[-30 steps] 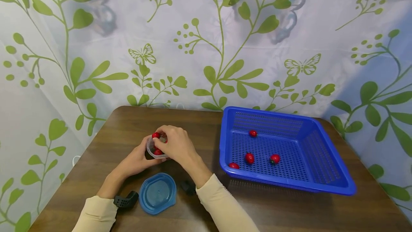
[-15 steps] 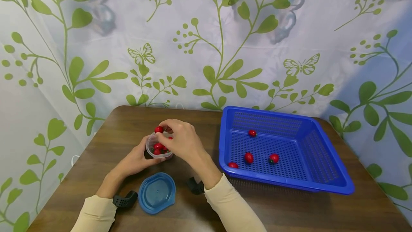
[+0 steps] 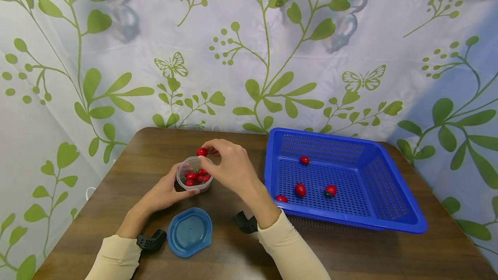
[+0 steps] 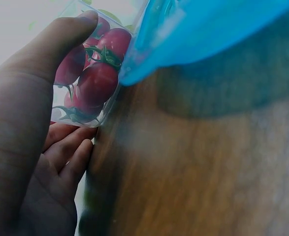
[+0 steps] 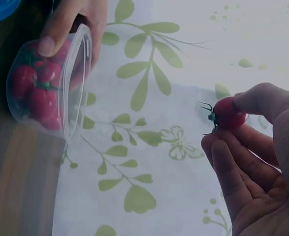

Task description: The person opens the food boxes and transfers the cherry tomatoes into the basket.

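My right hand (image 3: 231, 165) pinches a cherry tomato (image 5: 228, 113) between thumb and fingers, its green calyx showing in the right wrist view. In the head view this tomato overlaps the far rim of a clear plastic tub (image 3: 183, 180). The left hand (image 3: 167, 191) grips that tub on the table, thumb on the near side and fingers round the far side. Several more cherry tomatoes (image 4: 97, 83) with green stems lie inside the tub, seen through its wall in both wrist views.
A blue lid (image 3: 189, 232) lies on the wooden table (image 3: 155, 146) in front of the tub. To the right stands a large blue mesh basket (image 3: 389, 219) with several cherry tomatoes (image 3: 300, 190) spread over its bottom. A leaf-patterned curtain (image 3: 218, 77) hangs behind the table.
My right hand has risen out of the tub and moved right and away from me, carrying the pinched cherry tomato up. The left hand keeps its grip on the tub in place.
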The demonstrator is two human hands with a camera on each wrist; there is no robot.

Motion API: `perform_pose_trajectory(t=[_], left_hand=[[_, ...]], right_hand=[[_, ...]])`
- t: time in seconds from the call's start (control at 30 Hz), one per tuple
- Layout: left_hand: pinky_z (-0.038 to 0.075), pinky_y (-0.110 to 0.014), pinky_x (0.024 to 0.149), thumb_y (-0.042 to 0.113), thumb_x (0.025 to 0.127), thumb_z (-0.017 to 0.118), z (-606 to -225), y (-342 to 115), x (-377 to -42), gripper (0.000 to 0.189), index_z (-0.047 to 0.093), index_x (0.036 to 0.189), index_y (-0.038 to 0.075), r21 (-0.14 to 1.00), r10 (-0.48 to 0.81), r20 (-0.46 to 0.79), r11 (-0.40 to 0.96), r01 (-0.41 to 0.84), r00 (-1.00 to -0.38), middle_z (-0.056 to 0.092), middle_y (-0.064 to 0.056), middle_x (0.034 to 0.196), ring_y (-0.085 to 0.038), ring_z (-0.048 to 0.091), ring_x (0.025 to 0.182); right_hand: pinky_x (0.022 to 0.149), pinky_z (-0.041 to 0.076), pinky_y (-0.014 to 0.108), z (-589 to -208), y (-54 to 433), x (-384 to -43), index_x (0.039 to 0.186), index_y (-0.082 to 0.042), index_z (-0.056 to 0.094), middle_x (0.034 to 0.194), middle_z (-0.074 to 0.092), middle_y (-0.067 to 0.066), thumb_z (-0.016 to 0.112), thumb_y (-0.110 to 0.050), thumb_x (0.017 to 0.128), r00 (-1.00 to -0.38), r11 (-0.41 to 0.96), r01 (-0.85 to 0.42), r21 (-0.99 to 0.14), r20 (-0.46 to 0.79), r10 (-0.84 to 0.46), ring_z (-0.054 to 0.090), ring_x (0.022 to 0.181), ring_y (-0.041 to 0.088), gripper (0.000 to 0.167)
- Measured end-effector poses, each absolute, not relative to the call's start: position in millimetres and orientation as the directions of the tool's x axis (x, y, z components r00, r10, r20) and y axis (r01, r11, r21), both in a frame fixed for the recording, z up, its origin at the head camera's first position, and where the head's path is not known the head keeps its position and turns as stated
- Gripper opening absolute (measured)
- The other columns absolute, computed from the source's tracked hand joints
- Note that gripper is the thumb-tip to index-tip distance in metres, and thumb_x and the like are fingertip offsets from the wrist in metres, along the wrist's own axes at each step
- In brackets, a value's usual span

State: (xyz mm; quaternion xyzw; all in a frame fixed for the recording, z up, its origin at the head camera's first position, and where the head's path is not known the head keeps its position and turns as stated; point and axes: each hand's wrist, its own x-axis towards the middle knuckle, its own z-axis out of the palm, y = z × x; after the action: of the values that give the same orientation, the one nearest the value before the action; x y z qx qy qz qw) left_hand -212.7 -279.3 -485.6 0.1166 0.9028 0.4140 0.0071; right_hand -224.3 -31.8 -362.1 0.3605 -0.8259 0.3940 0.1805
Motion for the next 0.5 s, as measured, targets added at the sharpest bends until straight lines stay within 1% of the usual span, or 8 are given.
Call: perform_pose_trajectory(t=[0.07,0.27,0.5], left_hand=[[0.043,-0.06,0.111,0.043,0.084,0.085,-485.6,-279.1,-213.1,0.096,0.029,0.153,0.007,0.75,0.22,0.092,0.626,0.213,-0.971,0.054,-0.018,0.145,-0.038,0.054,0.134],[0.041,-0.059,0.112,0.041,0.084,0.086,-486.6,-278.5,-215.3,0.092,0.033,0.15,0.007,0.742,0.237,0.127,0.622,0.251,-0.963,0.056,-0.016,0.145,-0.037,0.053,0.136],[0.04,-0.06,0.113,0.042,0.084,0.086,-489.0,-279.2,-215.9,0.091,0.034,0.149,0.008,0.735,0.234,0.141,0.626,0.26,-0.962,0.056,-0.015,0.146,-0.037,0.052,0.137]], right_hand=[[0.085,0.06,0.032,-361.5,-27.8,-224.6,0.106,-0.012,0.073,0.101,0.074,-0.001,0.076,-0.018,0.093,-0.68,0.432,-0.733,-0.525,0.581,-0.447,0.072,0.093,0.015,0.015],[0.085,0.059,0.027,-359.8,-15.5,-225.7,0.104,-0.013,0.072,0.099,0.073,-0.004,0.077,-0.018,0.092,-0.681,0.449,-0.732,-0.513,0.584,-0.442,0.07,0.091,0.011,0.014],[0.084,0.06,0.028,-356.8,-3.0,-225.3,0.104,-0.012,0.07,0.098,0.072,-0.004,0.075,-0.016,0.092,-0.673,0.466,-0.737,-0.49,0.599,-0.434,0.07,0.09,0.01,0.013]])
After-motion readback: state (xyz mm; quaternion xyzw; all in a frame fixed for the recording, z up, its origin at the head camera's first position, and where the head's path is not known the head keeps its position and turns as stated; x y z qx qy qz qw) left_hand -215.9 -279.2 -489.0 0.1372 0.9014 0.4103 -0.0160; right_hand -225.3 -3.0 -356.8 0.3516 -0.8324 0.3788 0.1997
